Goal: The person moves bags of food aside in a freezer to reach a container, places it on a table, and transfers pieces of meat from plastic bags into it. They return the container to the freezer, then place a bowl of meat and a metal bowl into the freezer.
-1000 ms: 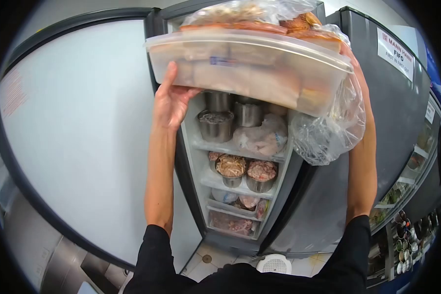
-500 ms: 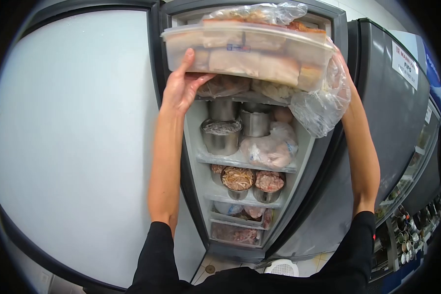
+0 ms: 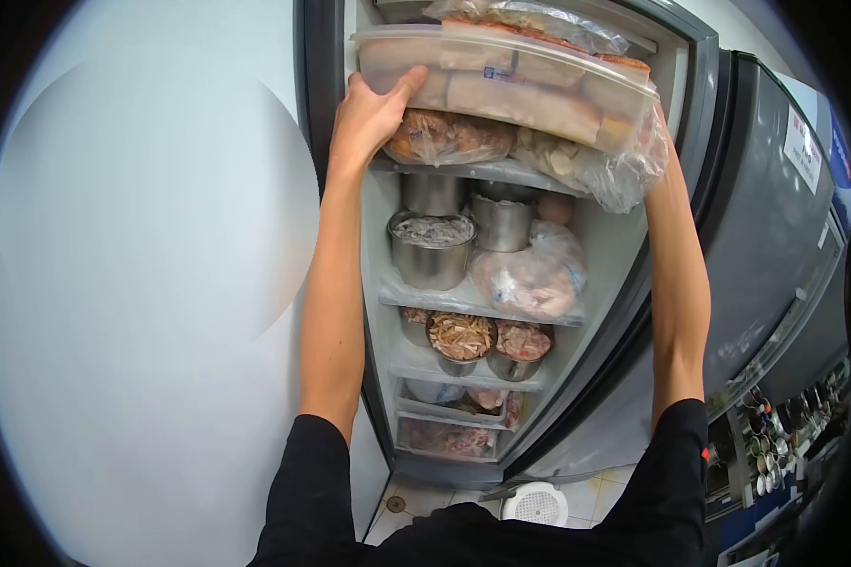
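At one fridge point(image 3: 600, 250), left hand point(image 3: 371, 115) pinches one tub point(image 3: 511, 93); right hand point(image 3: 660, 128) meets its end, grip unclear.

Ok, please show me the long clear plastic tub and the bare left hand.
Long clear plastic tub point(image 3: 512, 94): head view, middle of front wall.
Bare left hand point(image 3: 367, 118): head view, back of hand.

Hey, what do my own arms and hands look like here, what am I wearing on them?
Black sleeves, left and right, end near the elbows; a small red spot shows on the right one. Both forearms are bare. Your left hand is ungloved; the right hand is partly hidden.
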`<action>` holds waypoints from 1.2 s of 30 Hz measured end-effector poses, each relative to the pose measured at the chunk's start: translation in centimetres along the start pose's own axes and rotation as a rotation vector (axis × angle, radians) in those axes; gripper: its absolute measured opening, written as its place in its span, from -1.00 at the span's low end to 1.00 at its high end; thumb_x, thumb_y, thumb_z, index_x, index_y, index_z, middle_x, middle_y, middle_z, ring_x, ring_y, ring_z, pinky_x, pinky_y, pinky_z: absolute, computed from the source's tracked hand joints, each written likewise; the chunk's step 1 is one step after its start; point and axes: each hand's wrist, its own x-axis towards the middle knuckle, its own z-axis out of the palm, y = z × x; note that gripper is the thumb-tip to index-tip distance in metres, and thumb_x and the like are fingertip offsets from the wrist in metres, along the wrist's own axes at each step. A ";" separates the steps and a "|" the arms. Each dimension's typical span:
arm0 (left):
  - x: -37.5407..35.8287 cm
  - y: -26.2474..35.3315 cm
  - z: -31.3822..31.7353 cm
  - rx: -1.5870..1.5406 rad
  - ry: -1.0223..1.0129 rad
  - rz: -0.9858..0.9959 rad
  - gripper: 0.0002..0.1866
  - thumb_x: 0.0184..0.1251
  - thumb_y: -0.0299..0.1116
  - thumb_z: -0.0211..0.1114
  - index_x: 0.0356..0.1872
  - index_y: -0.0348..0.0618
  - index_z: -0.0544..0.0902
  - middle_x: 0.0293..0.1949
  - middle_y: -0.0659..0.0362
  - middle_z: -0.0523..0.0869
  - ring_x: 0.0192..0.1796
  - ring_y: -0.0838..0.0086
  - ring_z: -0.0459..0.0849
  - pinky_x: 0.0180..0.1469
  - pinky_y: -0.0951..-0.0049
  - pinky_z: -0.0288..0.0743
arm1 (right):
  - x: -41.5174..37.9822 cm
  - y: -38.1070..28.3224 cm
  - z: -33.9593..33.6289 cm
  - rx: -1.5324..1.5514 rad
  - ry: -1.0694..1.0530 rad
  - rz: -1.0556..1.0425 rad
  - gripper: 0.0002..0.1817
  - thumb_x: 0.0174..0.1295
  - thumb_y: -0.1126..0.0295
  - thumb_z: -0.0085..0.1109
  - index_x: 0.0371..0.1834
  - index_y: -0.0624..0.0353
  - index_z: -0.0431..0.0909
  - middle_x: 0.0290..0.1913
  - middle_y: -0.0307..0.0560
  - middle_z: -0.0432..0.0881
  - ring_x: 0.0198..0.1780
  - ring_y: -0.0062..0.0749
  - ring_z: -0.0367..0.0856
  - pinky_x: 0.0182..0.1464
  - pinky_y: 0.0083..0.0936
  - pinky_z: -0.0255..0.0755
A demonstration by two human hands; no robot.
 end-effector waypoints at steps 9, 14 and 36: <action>-0.6 -1.5 0.0 0.068 0.063 -0.014 0.04 0.11 0.35 0.37 0.27 -0.53 0.42 0.15 -0.33 0.62 0.26 -0.08 0.59 0.29 0.16 0.43 | 1.6 2.7 -1.4 0.143 0.075 0.182 -0.58 0.46 0.14 -0.05 0.14 0.24 0.55 -0.06 0.10 0.69 -0.10 -0.21 0.73 -0.10 -0.26 0.70; -0.8 -3.0 0.6 0.003 0.105 -0.035 0.02 0.16 0.33 0.35 0.32 -0.49 0.38 0.19 -0.32 0.59 0.31 -0.06 0.55 0.34 0.18 0.38 | 1.2 3.1 -1.0 0.138 0.217 0.252 -0.56 0.32 0.09 0.07 0.01 0.25 0.60 -0.14 0.04 0.68 -0.18 -0.30 0.69 -0.18 -0.29 0.63; -4.3 -4.0 1.3 -0.585 0.020 -0.106 -0.10 0.39 0.05 0.32 0.44 -0.39 0.07 0.12 -0.21 0.54 -0.05 0.18 0.73 -0.15 0.32 0.75 | -2.1 3.8 0.0 -0.297 0.301 0.127 -0.52 0.41 0.02 -0.03 0.02 0.24 0.62 0.01 -0.08 0.66 -0.02 -0.43 0.58 0.09 -0.47 0.42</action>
